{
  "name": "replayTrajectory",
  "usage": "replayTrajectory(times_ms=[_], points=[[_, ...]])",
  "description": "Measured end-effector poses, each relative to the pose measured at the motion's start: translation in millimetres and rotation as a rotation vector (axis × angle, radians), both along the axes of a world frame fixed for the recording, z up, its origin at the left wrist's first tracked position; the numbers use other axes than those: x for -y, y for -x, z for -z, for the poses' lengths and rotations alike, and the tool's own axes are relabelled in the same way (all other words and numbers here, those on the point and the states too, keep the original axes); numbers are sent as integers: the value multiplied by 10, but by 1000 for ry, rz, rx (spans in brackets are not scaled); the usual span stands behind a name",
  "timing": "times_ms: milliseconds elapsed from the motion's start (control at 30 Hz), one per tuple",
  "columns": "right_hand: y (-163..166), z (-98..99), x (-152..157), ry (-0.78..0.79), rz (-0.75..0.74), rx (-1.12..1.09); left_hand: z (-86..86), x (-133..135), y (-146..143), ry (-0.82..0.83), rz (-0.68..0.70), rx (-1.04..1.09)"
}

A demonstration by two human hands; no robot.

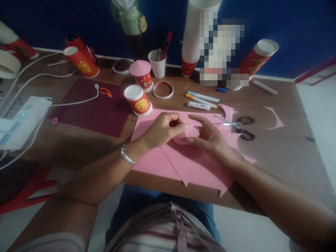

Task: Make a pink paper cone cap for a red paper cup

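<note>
My left hand (164, 129) is curled with fingertips pinched on the edge of a small pink paper cone piece (189, 134), which lies on pink paper sheets (168, 159) at the table's front. My right hand (210, 134) cups the same piece from the right, thumb and fingers curved around it. A silver bracelet circles my left wrist. Just right of my right hand lie black-handled scissors (243, 127).
A red paper cup (138, 100) stands just behind the pink sheets, another carries a pink cone lid (141, 75). Markers (201, 99), paper rings (163, 90), a white cup of pens (157, 63), a cup stack (193, 38), a dark red sheet (97, 108) and cables (39, 101) fill the table.
</note>
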State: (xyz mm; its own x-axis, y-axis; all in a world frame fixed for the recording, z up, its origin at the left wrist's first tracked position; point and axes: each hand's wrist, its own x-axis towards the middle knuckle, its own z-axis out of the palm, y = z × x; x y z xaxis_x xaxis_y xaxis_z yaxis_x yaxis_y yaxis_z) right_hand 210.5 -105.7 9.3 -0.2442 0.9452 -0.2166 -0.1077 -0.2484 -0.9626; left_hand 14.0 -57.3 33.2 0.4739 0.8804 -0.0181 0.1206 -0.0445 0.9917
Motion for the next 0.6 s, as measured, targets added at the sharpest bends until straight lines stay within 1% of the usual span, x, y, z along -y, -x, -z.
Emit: replayTrajectory(times_ms=[233,367,600], points=[[-8,4,2,-21,1,-20,-25,17,-28,-37,-20,-20],[-1,24,1,-51,29,49,-28,32,-36,-49,-12,-14],[-13,22,-3,-58,-3,30,-27,43,-36,-20,-19,-11]])
